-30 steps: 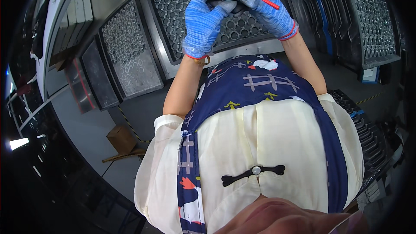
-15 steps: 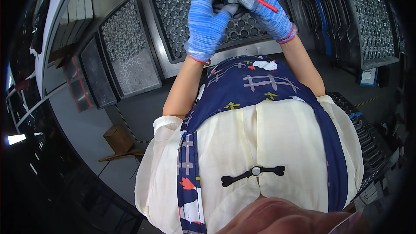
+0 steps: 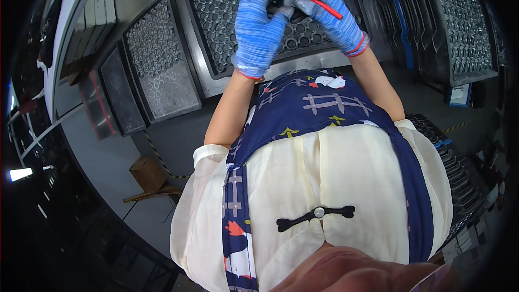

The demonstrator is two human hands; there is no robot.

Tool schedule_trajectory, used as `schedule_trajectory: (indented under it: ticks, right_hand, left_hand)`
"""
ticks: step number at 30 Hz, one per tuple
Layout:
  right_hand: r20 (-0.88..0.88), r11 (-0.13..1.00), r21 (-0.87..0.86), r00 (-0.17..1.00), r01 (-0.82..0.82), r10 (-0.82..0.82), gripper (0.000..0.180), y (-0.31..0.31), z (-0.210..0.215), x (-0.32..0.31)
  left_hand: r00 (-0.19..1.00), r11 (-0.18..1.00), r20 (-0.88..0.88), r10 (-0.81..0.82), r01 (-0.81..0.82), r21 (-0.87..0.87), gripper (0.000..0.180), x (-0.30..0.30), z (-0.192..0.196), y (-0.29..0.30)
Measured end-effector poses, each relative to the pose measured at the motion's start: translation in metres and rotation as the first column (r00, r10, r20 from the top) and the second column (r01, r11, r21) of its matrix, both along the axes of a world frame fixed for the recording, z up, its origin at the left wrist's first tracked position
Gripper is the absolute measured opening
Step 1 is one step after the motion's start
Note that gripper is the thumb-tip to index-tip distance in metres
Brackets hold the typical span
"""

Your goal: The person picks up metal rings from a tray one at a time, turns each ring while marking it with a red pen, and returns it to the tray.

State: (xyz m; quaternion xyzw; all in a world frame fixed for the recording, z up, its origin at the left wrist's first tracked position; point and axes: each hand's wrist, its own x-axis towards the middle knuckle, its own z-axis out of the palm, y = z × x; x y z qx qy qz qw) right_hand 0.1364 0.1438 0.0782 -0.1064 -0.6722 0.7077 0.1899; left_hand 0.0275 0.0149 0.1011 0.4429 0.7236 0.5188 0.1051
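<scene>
Over the big black tray [image 3: 201,40] of metal rings, my two gloved hands meet. My left hand [image 3: 260,30], in a blue glove with grey fingertips, is closed round one side of a small metal ring [image 3: 288,1], which the fingers mostly cover. On the ring's other side are the thumb and fingers of my right hand [image 3: 331,21], closed as well. A red pencil [image 3: 327,9] also rests in the right hand, slanting across the fingers with its sharpened tip toward the left hand. Beneath them, loose rings [image 3: 227,54] lie close together in the tray.
On the left stands another tray [image 3: 190,70] partly filled with rings, beside a dark flat tray [image 3: 123,92]. Stacked black trays [image 3: 419,27] are at the right, with a ring-filled tray [image 3: 459,27] alongside. A cardboard box [image 3: 147,174] sits lower left.
The right hand and pencil have shifted slightly to the left, and the ring between the fingers has turned a little. The left hand stays almost where it was.
</scene>
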Motion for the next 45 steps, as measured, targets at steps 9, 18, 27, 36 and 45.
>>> schedule_trajectory:
  ticks: [9,18,27,36,45]
  right_hand:
    - [0.005,0.947,-0.314,0.997,-0.073,0.079,0.025,0.0,-0.009,-0.001]
    - [0.035,0.999,-0.039,0.999,-0.016,0.017,0.026,-0.003,-0.003,-0.001]
    - [0.041,0.841,0.536,0.994,0.065,-0.103,0.029,-0.005,-0.065,-0.014]
    - [0.251,0.822,0.553,0.914,0.136,-0.32,0.035,0.013,-0.108,0.012]
    - [0.256,0.774,0.611,0.884,0.164,-0.39,0.032,0.02,-0.1,0.025]
  left_hand:
    - [0.778,0.992,0.626,-0.058,-0.026,0.123,0.032,-0.001,-0.007,-0.003]
    - [0.695,0.987,0.714,-0.079,-0.049,0.156,0.03,-0.003,-0.007,-0.007]
    - [0.264,0.976,0.954,-0.143,-0.12,0.18,0.023,-0.027,-0.086,-0.001]
    - [0.971,0.867,-0.026,0.239,-0.226,-0.445,0.034,-0.132,-0.203,0.037]
    - [0.94,0.733,-0.326,0.1,-0.291,-0.614,0.045,-0.16,-0.211,0.067]
